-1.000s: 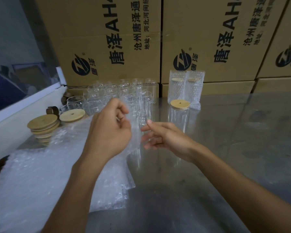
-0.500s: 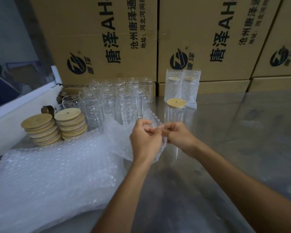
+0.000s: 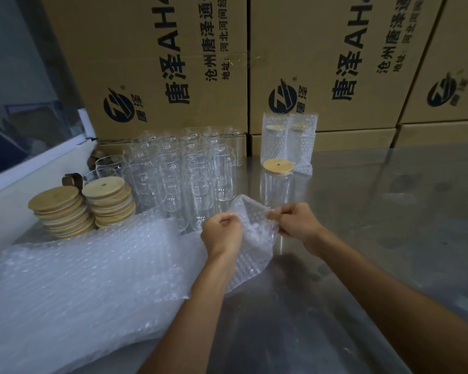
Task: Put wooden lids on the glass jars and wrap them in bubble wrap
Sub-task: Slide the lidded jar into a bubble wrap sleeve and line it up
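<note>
Left hand (image 3: 222, 232) and right hand (image 3: 295, 221) each in closed grip pinching bubble wrap piece (image 3: 254, 238), lidded jar (image 3: 277, 184) just behind, steel surface (image 3: 389, 211)

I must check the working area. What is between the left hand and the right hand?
In the head view, a piece of bubble wrap spans between the left hand and the right hand; each hand pinches one edge. Nothing else lies between them.

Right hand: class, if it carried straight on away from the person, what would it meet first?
Probably the lidded jar, standing just beyond the right hand, which pinches the bubble wrap with the left hand. Depth is unclear.
</note>
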A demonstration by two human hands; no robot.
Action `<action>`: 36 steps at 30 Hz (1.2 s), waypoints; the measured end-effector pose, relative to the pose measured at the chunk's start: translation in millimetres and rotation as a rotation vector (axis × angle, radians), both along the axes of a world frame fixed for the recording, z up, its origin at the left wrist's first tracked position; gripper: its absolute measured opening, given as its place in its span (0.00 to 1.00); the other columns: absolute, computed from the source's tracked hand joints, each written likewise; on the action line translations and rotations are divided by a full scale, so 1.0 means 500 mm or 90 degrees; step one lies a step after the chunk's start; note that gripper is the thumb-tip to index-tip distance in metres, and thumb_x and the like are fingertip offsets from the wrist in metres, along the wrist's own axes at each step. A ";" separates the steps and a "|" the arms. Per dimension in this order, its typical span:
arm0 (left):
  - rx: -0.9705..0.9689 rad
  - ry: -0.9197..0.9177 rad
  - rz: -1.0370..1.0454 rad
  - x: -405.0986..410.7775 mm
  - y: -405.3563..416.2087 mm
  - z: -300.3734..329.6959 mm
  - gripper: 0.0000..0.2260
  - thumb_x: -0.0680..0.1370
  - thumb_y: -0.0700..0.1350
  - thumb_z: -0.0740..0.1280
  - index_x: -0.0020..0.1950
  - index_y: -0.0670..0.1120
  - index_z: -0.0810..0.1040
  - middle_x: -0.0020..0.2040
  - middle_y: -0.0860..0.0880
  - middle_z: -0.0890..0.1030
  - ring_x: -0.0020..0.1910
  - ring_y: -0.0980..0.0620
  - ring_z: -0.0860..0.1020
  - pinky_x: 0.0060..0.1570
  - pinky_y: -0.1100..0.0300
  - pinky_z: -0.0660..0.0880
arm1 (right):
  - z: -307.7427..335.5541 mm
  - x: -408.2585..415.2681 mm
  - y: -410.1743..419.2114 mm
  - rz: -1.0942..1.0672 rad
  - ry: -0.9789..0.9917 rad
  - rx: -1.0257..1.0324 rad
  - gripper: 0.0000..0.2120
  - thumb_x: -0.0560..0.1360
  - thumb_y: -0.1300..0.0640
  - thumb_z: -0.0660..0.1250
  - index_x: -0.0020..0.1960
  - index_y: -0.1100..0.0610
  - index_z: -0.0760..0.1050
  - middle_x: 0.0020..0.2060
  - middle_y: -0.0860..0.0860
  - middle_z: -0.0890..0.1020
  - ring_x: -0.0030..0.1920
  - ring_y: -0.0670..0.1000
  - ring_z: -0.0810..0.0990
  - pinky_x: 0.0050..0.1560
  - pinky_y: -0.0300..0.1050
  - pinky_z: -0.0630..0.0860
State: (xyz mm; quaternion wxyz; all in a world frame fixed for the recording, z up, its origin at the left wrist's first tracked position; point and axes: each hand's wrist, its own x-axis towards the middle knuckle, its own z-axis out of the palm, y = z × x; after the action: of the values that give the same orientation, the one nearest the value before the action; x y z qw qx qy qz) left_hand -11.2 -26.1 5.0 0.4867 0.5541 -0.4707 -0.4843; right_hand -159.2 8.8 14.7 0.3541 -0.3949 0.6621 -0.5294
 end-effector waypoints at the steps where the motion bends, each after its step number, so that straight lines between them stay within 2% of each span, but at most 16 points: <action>1: -0.011 0.010 0.020 0.007 -0.004 0.001 0.12 0.77 0.37 0.66 0.39 0.52 0.81 0.41 0.46 0.85 0.40 0.48 0.82 0.44 0.57 0.81 | 0.000 -0.007 -0.002 -0.024 -0.009 -0.005 0.13 0.78 0.67 0.70 0.35 0.61 0.80 0.26 0.50 0.78 0.21 0.39 0.73 0.23 0.32 0.70; 3: -0.028 0.028 0.049 0.018 -0.009 0.003 0.14 0.77 0.37 0.67 0.37 0.53 0.80 0.39 0.48 0.84 0.38 0.48 0.82 0.41 0.57 0.80 | -0.002 -0.019 -0.004 -0.053 -0.002 -0.011 0.12 0.78 0.65 0.71 0.35 0.61 0.80 0.22 0.47 0.77 0.20 0.39 0.72 0.22 0.31 0.68; 6: -0.035 0.049 0.049 0.024 -0.013 0.008 0.16 0.77 0.36 0.67 0.34 0.53 0.79 0.34 0.50 0.82 0.34 0.50 0.79 0.36 0.59 0.77 | 0.000 -0.028 -0.005 -0.055 -0.004 -0.025 0.09 0.77 0.59 0.73 0.40 0.62 0.82 0.24 0.47 0.79 0.23 0.41 0.75 0.23 0.33 0.69; 9: -0.027 0.055 0.022 0.022 -0.011 0.014 0.17 0.78 0.36 0.66 0.32 0.53 0.79 0.32 0.51 0.81 0.33 0.49 0.77 0.35 0.58 0.76 | -0.001 -0.037 -0.011 -0.165 -0.020 -0.122 0.12 0.77 0.52 0.70 0.38 0.57 0.77 0.28 0.48 0.77 0.30 0.47 0.74 0.33 0.42 0.71; 11: -0.013 0.068 0.006 0.022 -0.009 0.017 0.18 0.77 0.35 0.66 0.30 0.52 0.80 0.27 0.54 0.79 0.32 0.50 0.76 0.34 0.57 0.74 | -0.001 -0.042 -0.014 -0.269 0.070 -0.178 0.11 0.75 0.51 0.70 0.41 0.54 0.72 0.34 0.48 0.75 0.36 0.48 0.72 0.40 0.46 0.70; 12: -0.003 0.075 -0.003 0.023 -0.008 0.018 0.19 0.77 0.35 0.66 0.30 0.51 0.81 0.25 0.55 0.78 0.31 0.50 0.76 0.34 0.58 0.74 | 0.001 -0.042 -0.017 -0.284 0.102 -0.184 0.10 0.74 0.50 0.71 0.46 0.53 0.71 0.39 0.49 0.75 0.40 0.49 0.74 0.43 0.47 0.71; 14: 0.011 0.087 -0.020 0.023 -0.009 0.018 0.17 0.77 0.35 0.66 0.33 0.51 0.82 0.24 0.56 0.78 0.30 0.51 0.76 0.31 0.60 0.74 | 0.002 -0.050 -0.026 -0.234 0.112 -0.177 0.21 0.74 0.50 0.74 0.62 0.52 0.69 0.53 0.51 0.75 0.52 0.51 0.75 0.51 0.47 0.73; 16: 0.018 0.093 -0.029 0.024 -0.010 0.018 0.13 0.77 0.34 0.66 0.39 0.49 0.82 0.25 0.55 0.79 0.27 0.54 0.77 0.28 0.63 0.73 | 0.001 -0.062 -0.040 -0.156 0.126 -0.153 0.38 0.73 0.50 0.76 0.76 0.52 0.59 0.66 0.53 0.70 0.64 0.53 0.72 0.63 0.50 0.72; 19: 0.025 0.094 -0.039 0.024 -0.012 0.016 0.11 0.76 0.34 0.66 0.42 0.48 0.83 0.26 0.54 0.81 0.24 0.57 0.76 0.28 0.64 0.73 | -0.008 -0.074 -0.065 -0.078 0.147 -0.086 0.52 0.71 0.49 0.79 0.82 0.53 0.47 0.76 0.55 0.65 0.74 0.57 0.66 0.70 0.54 0.67; 21: 0.028 0.097 -0.042 0.024 -0.015 0.013 0.10 0.76 0.34 0.66 0.43 0.47 0.83 0.27 0.54 0.81 0.24 0.57 0.76 0.28 0.64 0.73 | -0.015 -0.078 -0.085 -0.055 0.128 -0.042 0.52 0.70 0.50 0.80 0.82 0.54 0.49 0.75 0.56 0.67 0.73 0.58 0.68 0.72 0.55 0.69; 24: 0.032 0.101 -0.047 0.027 -0.018 0.009 0.09 0.76 0.33 0.67 0.44 0.44 0.84 0.27 0.52 0.81 0.25 0.56 0.76 0.28 0.63 0.74 | -0.025 -0.078 -0.104 -0.041 0.120 -0.008 0.45 0.70 0.51 0.80 0.79 0.56 0.59 0.70 0.55 0.73 0.69 0.57 0.73 0.69 0.55 0.73; 26: 0.030 0.102 -0.052 0.032 -0.020 0.006 0.08 0.76 0.33 0.68 0.43 0.44 0.84 0.28 0.51 0.82 0.25 0.56 0.77 0.29 0.64 0.74 | -0.029 -0.077 -0.106 -0.053 0.148 -0.011 0.42 0.68 0.50 0.81 0.75 0.58 0.65 0.63 0.52 0.76 0.64 0.56 0.77 0.65 0.54 0.77; 30: 0.023 0.104 -0.058 0.038 -0.022 0.004 0.08 0.76 0.32 0.69 0.43 0.43 0.84 0.29 0.51 0.83 0.26 0.56 0.78 0.29 0.65 0.75 | -0.015 -0.093 -0.089 -0.122 0.157 -0.081 0.42 0.63 0.43 0.83 0.71 0.57 0.70 0.56 0.47 0.79 0.56 0.51 0.80 0.58 0.51 0.80; 32: 0.024 0.103 -0.061 0.036 -0.022 0.003 0.08 0.76 0.33 0.69 0.43 0.44 0.84 0.29 0.51 0.83 0.27 0.56 0.78 0.30 0.65 0.75 | 0.014 -0.101 -0.077 -0.139 0.047 -0.139 0.43 0.60 0.39 0.82 0.67 0.57 0.72 0.55 0.50 0.80 0.55 0.51 0.82 0.58 0.52 0.81; 34: 0.025 0.106 -0.065 0.031 -0.021 0.002 0.07 0.76 0.33 0.70 0.43 0.43 0.84 0.30 0.51 0.83 0.28 0.55 0.78 0.30 0.65 0.75 | 0.053 -0.102 -0.061 -0.107 -0.135 -0.187 0.45 0.55 0.37 0.82 0.64 0.60 0.74 0.57 0.55 0.81 0.55 0.52 0.85 0.55 0.50 0.82; 36: 0.023 0.110 -0.073 0.025 -0.021 0.005 0.07 0.76 0.34 0.71 0.42 0.45 0.84 0.29 0.52 0.83 0.29 0.55 0.78 0.31 0.65 0.76 | 0.086 -0.099 -0.043 -0.042 -0.227 -0.167 0.45 0.54 0.34 0.80 0.62 0.59 0.76 0.57 0.56 0.83 0.57 0.52 0.85 0.53 0.46 0.80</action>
State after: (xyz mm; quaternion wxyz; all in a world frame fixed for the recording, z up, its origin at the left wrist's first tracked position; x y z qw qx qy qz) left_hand 1.1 -36.4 7.3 0.4873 0.4908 -0.4491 -0.5657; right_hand -208.7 -12.7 57.9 0.3938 -0.3160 0.5269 -0.6837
